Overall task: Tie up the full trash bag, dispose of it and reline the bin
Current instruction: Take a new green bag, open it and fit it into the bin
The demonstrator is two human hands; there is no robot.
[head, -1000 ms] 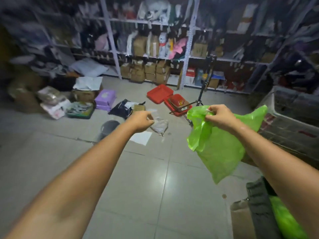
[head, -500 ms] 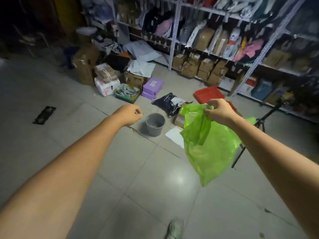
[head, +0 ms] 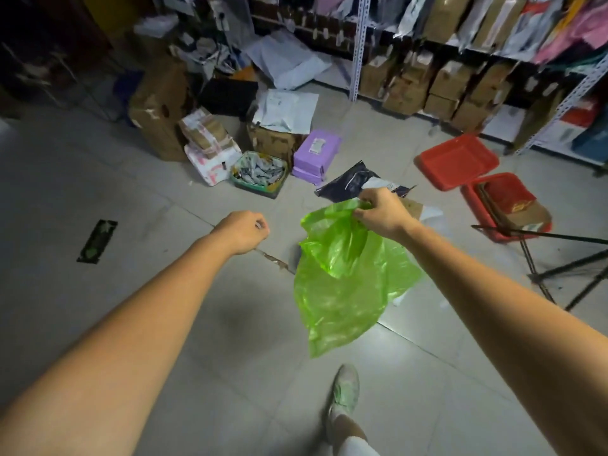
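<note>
A translucent green trash bag (head: 345, 284) hangs limp in mid-air at centre right, its mouth bunched at the top. My right hand (head: 381, 212) is shut on that top edge. To the bag's left, my left hand (head: 245, 230) is a closed fist, apart from the bag, and nothing shows in it. The grey bin is hidden behind the hanging bag.
Cardboard boxes (head: 161, 103), a purple box (head: 316, 149), a crate of small packets (head: 260, 172) and a dark mailer (head: 355, 181) litter the floor ahead. Red trays (head: 457, 161) and black tripod legs (head: 559, 268) stand at right. Shelving (head: 460, 44) lines the back. My shoe (head: 345, 393) is below.
The view has swung left and down as I stepped toward the floor clutter. The grey bin, visible half a second ago, is now covered by the hanging bag. Both hands keep their grips.
</note>
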